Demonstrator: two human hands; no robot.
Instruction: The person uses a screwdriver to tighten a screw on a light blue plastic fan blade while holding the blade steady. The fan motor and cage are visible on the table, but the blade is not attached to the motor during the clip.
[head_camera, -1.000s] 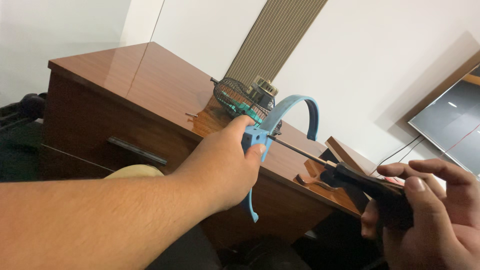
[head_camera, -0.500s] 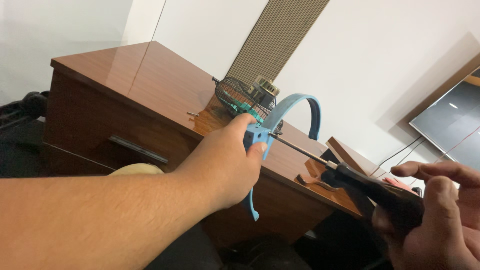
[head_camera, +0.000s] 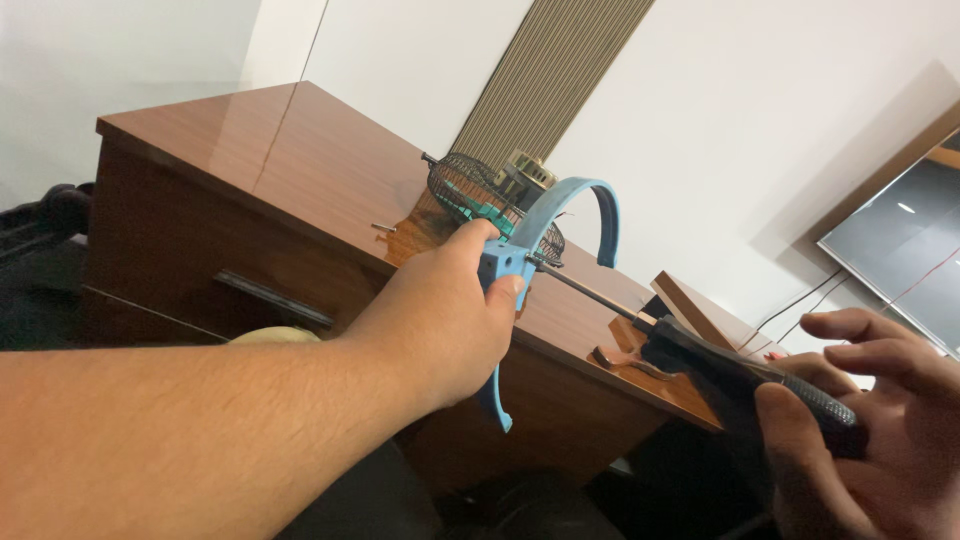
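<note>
My left hand (head_camera: 445, 325) grips a light blue curved plastic frame (head_camera: 560, 205) by its blocky middle part, holding it up in front of the wooden desk (head_camera: 250, 160). My right hand (head_camera: 860, 430) holds the black handle of a screwdriver (head_camera: 740, 370) between thumb and palm, with the other fingers spread. The thin metal shaft (head_camera: 590, 292) of the screwdriver runs up and left, and its tip sits in the blue block.
A small wire-cage fan (head_camera: 485, 200) with a green blade and bare motor lies on the desk behind the frame. A loose screw (head_camera: 383, 228) lies near the desk edge. A dark screen (head_camera: 905, 250) hangs on the right wall, and a wooden block (head_camera: 700, 310) sits on the desk's far end.
My left hand and the blue frame shifted slightly left and up. My right hand regripped the screwdriver handle, thumb now over it and fingers spread wider.
</note>
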